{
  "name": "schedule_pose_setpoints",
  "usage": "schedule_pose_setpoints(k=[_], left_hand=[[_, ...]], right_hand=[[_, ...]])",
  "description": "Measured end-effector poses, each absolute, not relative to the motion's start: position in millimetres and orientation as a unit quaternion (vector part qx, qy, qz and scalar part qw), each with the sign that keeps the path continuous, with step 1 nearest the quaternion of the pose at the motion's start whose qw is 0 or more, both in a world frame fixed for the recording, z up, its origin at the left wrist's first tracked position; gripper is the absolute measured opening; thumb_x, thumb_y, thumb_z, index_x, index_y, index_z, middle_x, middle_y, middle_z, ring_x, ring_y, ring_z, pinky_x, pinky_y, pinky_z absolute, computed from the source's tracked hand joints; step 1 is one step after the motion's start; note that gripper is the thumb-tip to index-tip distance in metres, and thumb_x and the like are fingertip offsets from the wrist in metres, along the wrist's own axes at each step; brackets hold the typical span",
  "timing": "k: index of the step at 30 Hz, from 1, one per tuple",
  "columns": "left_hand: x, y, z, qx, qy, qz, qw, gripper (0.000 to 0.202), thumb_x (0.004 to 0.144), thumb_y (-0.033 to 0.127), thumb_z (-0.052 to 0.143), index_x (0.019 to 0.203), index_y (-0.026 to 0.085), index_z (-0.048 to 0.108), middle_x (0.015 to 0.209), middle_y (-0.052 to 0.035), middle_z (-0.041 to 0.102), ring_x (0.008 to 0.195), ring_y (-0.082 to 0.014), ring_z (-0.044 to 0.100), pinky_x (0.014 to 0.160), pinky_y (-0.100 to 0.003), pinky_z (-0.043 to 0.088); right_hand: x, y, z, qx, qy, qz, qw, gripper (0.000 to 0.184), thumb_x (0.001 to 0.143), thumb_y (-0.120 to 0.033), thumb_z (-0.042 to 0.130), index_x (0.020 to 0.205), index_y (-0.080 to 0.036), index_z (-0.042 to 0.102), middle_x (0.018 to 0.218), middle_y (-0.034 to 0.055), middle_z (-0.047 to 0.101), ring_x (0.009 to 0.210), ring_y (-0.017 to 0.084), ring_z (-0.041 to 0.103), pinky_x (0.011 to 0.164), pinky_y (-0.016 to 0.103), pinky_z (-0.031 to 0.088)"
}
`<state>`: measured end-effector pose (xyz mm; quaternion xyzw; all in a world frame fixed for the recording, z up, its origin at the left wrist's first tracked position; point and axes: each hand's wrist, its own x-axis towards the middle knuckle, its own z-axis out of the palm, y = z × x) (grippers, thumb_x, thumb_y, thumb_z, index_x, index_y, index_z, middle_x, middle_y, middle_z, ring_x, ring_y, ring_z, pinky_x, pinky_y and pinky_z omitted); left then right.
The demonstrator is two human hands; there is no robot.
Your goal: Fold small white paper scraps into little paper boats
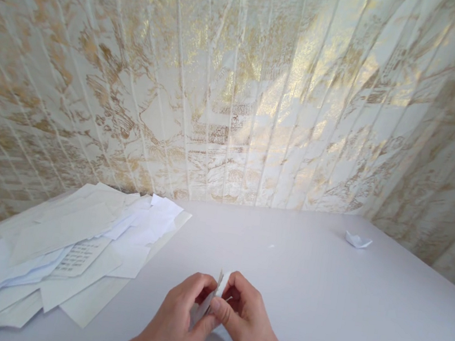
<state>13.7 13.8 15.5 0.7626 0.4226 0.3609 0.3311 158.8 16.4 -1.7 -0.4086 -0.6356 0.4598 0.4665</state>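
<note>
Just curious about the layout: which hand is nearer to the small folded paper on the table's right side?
Right. The right hand is left of the folded paper and lower in the picture; the left hand is farther left, also lower.

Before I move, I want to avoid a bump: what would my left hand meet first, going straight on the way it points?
Your left hand would most likely meet the folded paper it holds, then your right hand beyond it; how they line up in depth is unclear from this view.
</note>
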Motion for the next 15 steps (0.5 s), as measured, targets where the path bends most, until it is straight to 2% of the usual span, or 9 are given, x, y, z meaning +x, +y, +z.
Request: schedule_pose_setpoints(k=[6, 15], left_hand=[[12.3, 13.6, 26.6, 0.773, 0.389, 0.345, 0.364, 0.016, 0.081, 0.028, 0.047, 0.088, 0.018, 0.057, 0.081, -0.0065, 0.060, 0.076, -0.0187, 0.055, 0.071, -0.027, 0.042], [11.6, 17.3, 17.1, 0.771, 0.384, 0.360, 0.359, 0.017, 0.081, 0.027, 0.047, 0.087, 0.018, 0.059, 0.080, -0.0060, 0.061, 0.073, -0.0175, 0.055, 0.069, -0.026, 0.043]], right_hand=[[160.3, 15.5, 0.0, -0.430, -0.665, 0.412, 0.450, 0.016, 0.080, -0.029, 0.048, 0.069, -0.016, 0.047, 0.063, -0.0021, 0.048, 0.058, 0.010, 0.045, 0.053, 0.021, 0.037], [161.0, 14.1, 0.6, -0.439, -0.687, 0.366, 0.448, 0.012, 0.079, -0.019, 0.044, 0.067, -0.017, 0.045, 0.061, -0.0033, 0.045, 0.056, 0.010, 0.041, 0.052, 0.020, 0.035]])
